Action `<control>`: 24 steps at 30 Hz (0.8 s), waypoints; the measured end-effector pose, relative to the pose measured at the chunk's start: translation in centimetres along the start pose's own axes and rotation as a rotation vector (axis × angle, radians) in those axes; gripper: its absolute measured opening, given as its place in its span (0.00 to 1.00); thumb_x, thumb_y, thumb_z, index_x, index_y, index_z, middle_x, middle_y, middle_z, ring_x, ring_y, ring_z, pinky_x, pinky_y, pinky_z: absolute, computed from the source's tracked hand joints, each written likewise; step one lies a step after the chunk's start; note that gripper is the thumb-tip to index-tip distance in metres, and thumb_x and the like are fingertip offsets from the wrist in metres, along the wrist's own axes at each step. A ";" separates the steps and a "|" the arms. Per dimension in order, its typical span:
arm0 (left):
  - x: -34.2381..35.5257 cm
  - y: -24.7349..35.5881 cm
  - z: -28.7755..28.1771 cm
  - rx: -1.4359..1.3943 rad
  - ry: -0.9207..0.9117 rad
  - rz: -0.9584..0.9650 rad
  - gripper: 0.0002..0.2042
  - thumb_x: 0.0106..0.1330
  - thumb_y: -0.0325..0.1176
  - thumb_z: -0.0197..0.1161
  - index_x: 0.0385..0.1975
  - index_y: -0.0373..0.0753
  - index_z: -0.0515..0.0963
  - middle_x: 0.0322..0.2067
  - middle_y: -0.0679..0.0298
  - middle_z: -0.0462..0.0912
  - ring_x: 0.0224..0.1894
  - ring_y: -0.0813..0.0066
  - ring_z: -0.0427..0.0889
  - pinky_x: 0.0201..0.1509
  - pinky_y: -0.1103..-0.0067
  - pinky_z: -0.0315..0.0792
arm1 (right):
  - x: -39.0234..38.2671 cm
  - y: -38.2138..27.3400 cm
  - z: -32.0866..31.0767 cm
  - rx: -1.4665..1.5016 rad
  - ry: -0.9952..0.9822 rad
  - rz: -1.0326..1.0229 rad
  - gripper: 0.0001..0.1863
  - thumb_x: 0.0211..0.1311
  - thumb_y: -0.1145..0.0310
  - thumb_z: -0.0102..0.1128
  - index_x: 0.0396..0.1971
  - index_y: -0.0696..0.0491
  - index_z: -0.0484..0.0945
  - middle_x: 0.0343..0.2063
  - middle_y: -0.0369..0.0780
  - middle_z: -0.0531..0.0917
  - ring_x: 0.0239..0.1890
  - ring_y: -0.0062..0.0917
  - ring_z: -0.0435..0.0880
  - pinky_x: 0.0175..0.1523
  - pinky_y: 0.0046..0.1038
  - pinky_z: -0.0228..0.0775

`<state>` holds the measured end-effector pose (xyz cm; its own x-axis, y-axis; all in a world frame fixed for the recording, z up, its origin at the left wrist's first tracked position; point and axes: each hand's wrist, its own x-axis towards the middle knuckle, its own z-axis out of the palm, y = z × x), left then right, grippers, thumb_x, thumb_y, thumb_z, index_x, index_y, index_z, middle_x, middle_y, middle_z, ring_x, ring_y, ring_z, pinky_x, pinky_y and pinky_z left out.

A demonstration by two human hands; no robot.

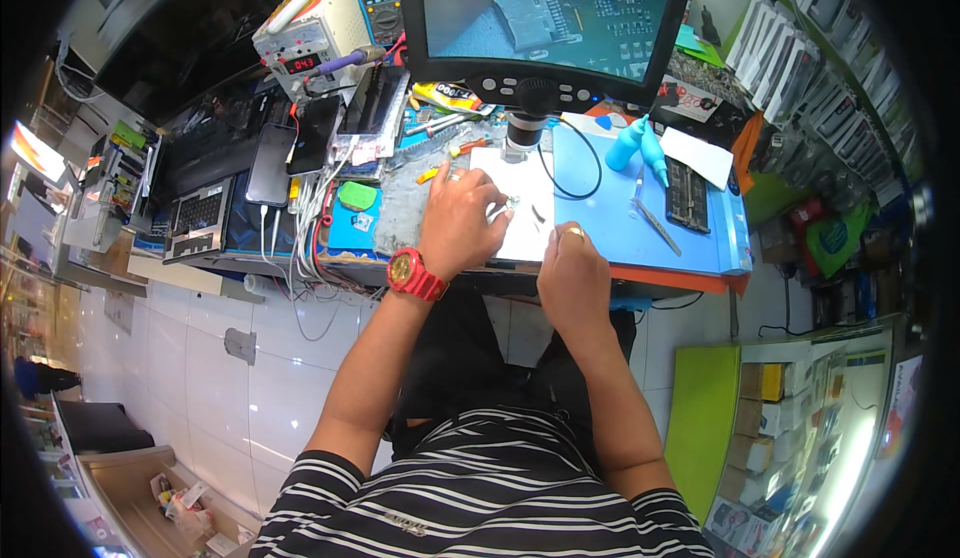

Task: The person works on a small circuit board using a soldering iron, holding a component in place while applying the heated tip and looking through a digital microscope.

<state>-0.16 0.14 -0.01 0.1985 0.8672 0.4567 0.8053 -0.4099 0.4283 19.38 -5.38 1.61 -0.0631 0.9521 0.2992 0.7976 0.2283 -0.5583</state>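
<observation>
My left hand, with a red watch on its wrist, rests over a white sheet. Its thumb and finger pinch a small circuit board under a digital microscope. Beside the board lies a thin dark strip. On the microscope's screen a metal connector on a green board shows enlarged. Curled closed, my right hand sits at the front edge of the blue mat; whatever is inside its fingers is hidden.
Right of the sheet are tweezers, teal squeeze bottles and a dark framed part. Phones, cables and a power supply crowd the left. A black cable loops beside the microscope.
</observation>
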 end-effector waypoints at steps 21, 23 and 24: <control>0.1 0.1 0.0 0.011 -0.020 -0.004 0.09 0.66 0.39 0.77 0.37 0.41 0.92 0.43 0.60 0.87 0.53 0.55 0.87 0.83 0.44 0.60 | 0.5 -0.5 -0.2 -0.014 -0.073 -0.003 0.06 0.75 0.74 0.55 0.44 0.59 0.80 0.40 0.52 0.88 0.39 0.55 0.92 0.45 0.51 0.84; 0.1 0.1 -0.2 0.009 -0.025 -0.003 0.09 0.66 0.39 0.77 0.37 0.41 0.92 0.43 0.60 0.87 0.53 0.55 0.87 0.83 0.44 0.60 | 0.9 -0.7 0.9 0.019 -0.015 0.006 0.07 0.75 0.74 0.55 0.45 0.59 0.80 0.40 0.51 0.88 0.39 0.54 0.92 0.45 0.50 0.84; 0.2 0.2 -0.2 0.008 -0.029 0.000 0.09 0.66 0.39 0.77 0.37 0.41 0.92 0.43 0.60 0.87 0.53 0.55 0.87 0.83 0.44 0.60 | 1.3 -1.0 2.1 -0.020 -0.031 -0.019 0.06 0.75 0.75 0.55 0.43 0.60 0.79 0.38 0.53 0.88 0.38 0.55 0.91 0.45 0.51 0.84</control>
<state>-0.06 0.22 0.32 0.2147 0.8750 0.4339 0.8099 -0.4078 0.4216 17.25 -3.94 0.92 -0.0965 0.9535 0.2857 0.8077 0.2428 -0.5373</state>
